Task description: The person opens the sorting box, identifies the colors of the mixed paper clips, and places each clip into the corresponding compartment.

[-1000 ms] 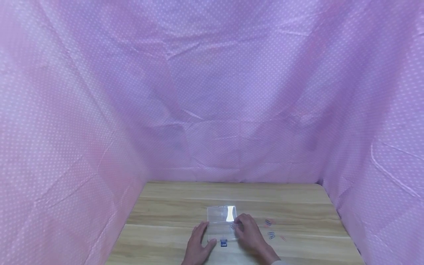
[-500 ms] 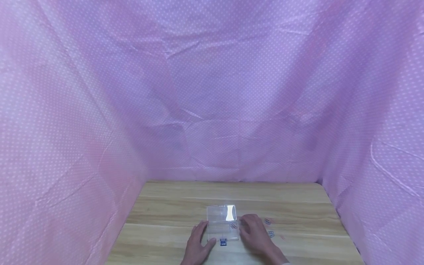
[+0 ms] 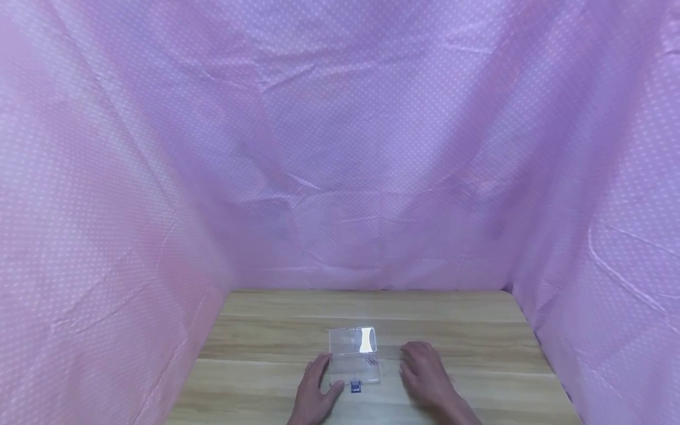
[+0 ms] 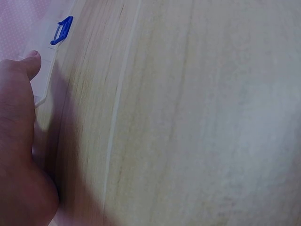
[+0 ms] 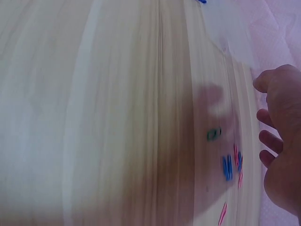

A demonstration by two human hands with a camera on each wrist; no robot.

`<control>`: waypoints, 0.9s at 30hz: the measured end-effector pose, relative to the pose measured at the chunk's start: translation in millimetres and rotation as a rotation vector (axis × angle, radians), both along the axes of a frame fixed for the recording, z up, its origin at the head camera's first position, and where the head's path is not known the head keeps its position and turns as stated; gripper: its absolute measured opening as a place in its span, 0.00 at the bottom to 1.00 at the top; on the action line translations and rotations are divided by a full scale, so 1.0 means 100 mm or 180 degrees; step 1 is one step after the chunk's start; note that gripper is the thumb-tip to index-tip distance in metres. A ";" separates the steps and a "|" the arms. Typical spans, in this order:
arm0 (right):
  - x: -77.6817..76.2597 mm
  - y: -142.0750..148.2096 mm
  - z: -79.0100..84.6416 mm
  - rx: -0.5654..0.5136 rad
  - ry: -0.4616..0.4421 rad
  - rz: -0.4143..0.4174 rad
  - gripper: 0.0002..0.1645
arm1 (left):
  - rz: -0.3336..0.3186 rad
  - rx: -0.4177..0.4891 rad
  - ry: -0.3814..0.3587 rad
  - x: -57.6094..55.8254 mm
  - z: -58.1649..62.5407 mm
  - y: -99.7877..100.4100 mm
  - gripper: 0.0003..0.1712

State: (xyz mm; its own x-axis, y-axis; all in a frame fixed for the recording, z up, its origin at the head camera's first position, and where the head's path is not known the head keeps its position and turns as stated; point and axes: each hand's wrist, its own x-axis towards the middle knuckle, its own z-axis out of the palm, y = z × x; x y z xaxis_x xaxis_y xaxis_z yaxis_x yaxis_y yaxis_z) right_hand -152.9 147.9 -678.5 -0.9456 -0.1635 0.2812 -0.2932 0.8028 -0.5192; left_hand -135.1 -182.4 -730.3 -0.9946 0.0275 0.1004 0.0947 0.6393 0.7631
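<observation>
A clear plastic box [image 3: 344, 370] lies on the table with its lid [image 3: 345, 341] folded back and a blue latch [image 3: 355, 387] at the front. Several paper clips [image 3: 372, 360] are inside, at its right end. My left hand [image 3: 313, 394] grips the box's left end, thumb at the near edge and fingers along the side. Right of the box, my right hand [image 3: 429, 378] hovers with loosely bent fingers and nothing visible in them. Loose paper clips lie near it in the right wrist view: blue ones [image 5: 227, 167], pink ones [image 5: 222, 214] and a blurred green one [image 5: 214, 134].
The wooden table [image 3: 255, 336] runs back to a pink dotted cloth [image 3: 340, 236], which also hangs at both sides. In the head view the right hand hides most of the loose clips.
My right hand has drawn away from the box's right end and moved right, over the loose paper clips. Clips in the box are now uncovered. My left hand keeps its place on the box.
</observation>
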 end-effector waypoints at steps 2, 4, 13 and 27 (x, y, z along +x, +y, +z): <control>0.02 0.06 -0.01 0.0041 0.0163 -0.0023 0.24 | 0.0001 0.0001 0.0023 0.00 0.00 0.00 0.45; 0.03 0.11 -0.02 0.0072 0.0318 -0.0042 0.24 | 0.0004 -0.0005 0.0018 0.01 0.00 0.00 0.45; 0.05 0.32 -0.07 0.0026 0.0548 -0.0136 0.27 | 0.0011 0.0040 -0.0048 0.02 0.04 -0.01 0.46; 0.08 0.58 -0.02 -0.0177 -0.0236 -0.0309 0.25 | 0.0010 -0.0021 0.0003 -0.02 0.00 0.02 0.44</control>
State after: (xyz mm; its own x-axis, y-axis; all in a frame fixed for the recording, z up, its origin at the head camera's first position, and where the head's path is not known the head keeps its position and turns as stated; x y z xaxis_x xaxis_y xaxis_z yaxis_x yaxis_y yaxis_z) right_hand -145.3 205.9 -680.4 -0.9747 -0.0564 0.2162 -0.1748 0.7948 -0.5811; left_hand -136.9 -180.9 -730.4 -0.9946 0.0250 0.1010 0.0933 0.6446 0.7588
